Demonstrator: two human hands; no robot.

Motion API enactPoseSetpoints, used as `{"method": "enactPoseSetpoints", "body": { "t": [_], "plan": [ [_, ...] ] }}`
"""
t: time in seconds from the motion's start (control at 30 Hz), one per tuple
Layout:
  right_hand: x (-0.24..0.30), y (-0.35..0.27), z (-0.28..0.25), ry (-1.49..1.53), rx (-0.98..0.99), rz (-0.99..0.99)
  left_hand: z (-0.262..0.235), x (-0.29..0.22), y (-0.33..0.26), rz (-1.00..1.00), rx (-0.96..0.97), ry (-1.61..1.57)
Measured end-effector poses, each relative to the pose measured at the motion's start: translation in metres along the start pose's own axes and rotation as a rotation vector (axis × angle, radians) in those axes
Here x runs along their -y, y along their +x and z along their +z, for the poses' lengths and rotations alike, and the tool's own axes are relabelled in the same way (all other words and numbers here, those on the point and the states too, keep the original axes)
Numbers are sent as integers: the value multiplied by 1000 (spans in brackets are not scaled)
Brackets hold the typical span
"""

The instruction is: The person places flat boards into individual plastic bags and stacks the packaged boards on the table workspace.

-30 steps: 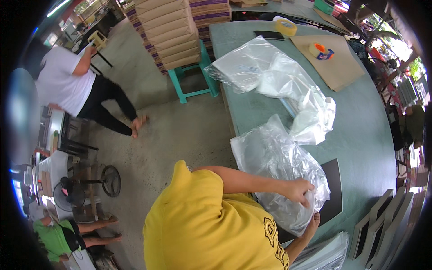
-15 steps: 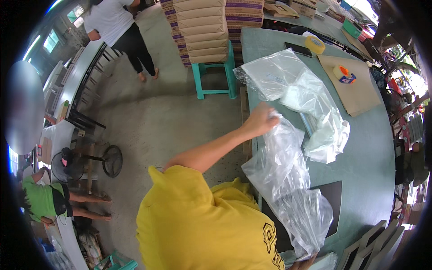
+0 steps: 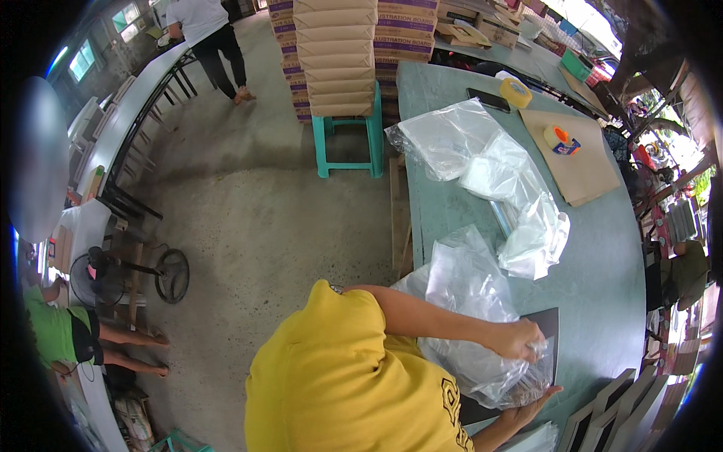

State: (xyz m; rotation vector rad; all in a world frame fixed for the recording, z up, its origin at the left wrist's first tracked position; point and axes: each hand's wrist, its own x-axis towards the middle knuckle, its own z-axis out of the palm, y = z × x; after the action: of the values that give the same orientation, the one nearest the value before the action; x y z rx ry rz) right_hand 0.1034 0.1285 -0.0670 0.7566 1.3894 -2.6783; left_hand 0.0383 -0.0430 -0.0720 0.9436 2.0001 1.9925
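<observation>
A long, crumpled clear plastic bag [image 3: 471, 279] lies along the near side of the green-grey table [image 3: 602, 271], partly over a dark flat board [image 3: 546, 322]. My left hand [image 3: 520, 340] is closed on bunched plastic near the bag's lower end. Just below it, my right hand [image 3: 527, 409] is at that end, its fingers stretched out against the plastic; part of the palm is hidden. Farther up the table sits another heap of clear plastic bags [image 3: 501, 169], untouched by either hand.
Brown cardboard [image 3: 572, 166] holds a tape roll [image 3: 559, 141]; a yellow tape roll [image 3: 516, 93] and phone [image 3: 488, 99] lie beyond. Grey panels [image 3: 625, 410] stand lower right. Wrapped packs [image 3: 335, 56] are stacked on a green stool [image 3: 346, 166]. Two people and a fan [image 3: 98, 260] are left.
My left hand has swung from the bag's upper part down to its lower end, bunching plastic there. My right hand has come further into view, fingers now extended. The standing person has moved away.
</observation>
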Motion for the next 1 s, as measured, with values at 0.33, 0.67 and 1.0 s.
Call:
{"method": "enactPoseSetpoints", "body": {
  "t": [0.33,0.67,1.0],
  "plan": [
    [29,-3,-18,-417,-40,-210,-72,81,-57,-132,-248,316],
    [22,-16,-68,-442,-129,-294,-203,9,-123,-450,-1125,588],
    [34,-1,1,-253,266,-236,-93,-11,1,-2,-140,321]
  ]
}}
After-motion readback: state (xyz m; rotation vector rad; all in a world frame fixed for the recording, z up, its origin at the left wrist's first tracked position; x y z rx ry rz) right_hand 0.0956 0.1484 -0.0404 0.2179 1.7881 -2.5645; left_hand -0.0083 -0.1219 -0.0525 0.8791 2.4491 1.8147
